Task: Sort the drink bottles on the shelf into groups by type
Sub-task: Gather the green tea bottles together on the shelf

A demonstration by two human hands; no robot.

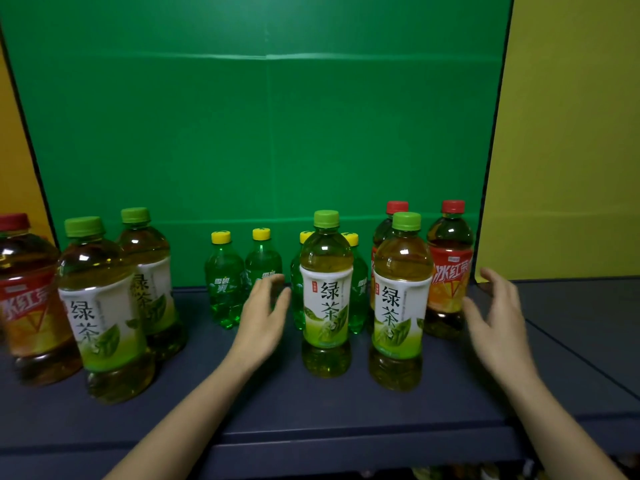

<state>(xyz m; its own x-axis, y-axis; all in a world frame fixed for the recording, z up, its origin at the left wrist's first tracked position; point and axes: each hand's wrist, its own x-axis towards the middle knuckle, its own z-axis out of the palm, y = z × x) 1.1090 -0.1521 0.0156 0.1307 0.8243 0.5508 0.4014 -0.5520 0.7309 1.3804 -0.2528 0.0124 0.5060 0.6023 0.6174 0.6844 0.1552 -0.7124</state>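
Both hands empty, fingers spread wide. Left hand [265,313] just left of the centre green tea [326,292], fingertips near but not touching. Right hand [495,313] just right of the far-right red tea [450,271], apart from it.

Layout on the shelf [311,403]:
- Far left: red tea [31,299], partly out of frame, then two green teas [104,306] [149,282] close together.
- Middle back: two small sodas [224,282] [262,261], yellow caps. Two more sodas behind the centre green tea, only caps and sides showing.
- Right: second front green tea [401,299] standing before a red tea [384,233], mostly hidden.

Judged step: taking the two front green teas, one per hand, to join the left pair. Not certain; right hand sits nearer the red tea than the green.

To do it well:
- Grip each at the label waist, not the cap. Full bottles, probably top-heavy if held high.
- Lift clear before moving left. Sliding risks knocking the sodas directly behind.
- Right hand must come in front of the red tea, not across it.
- Left pair is tight; set down in front of or beside it, little room near the left red tea.
- Then left red tea over to the right pair, sodas bunched in the middle.

Progress: early. Three types, all split or mixed.
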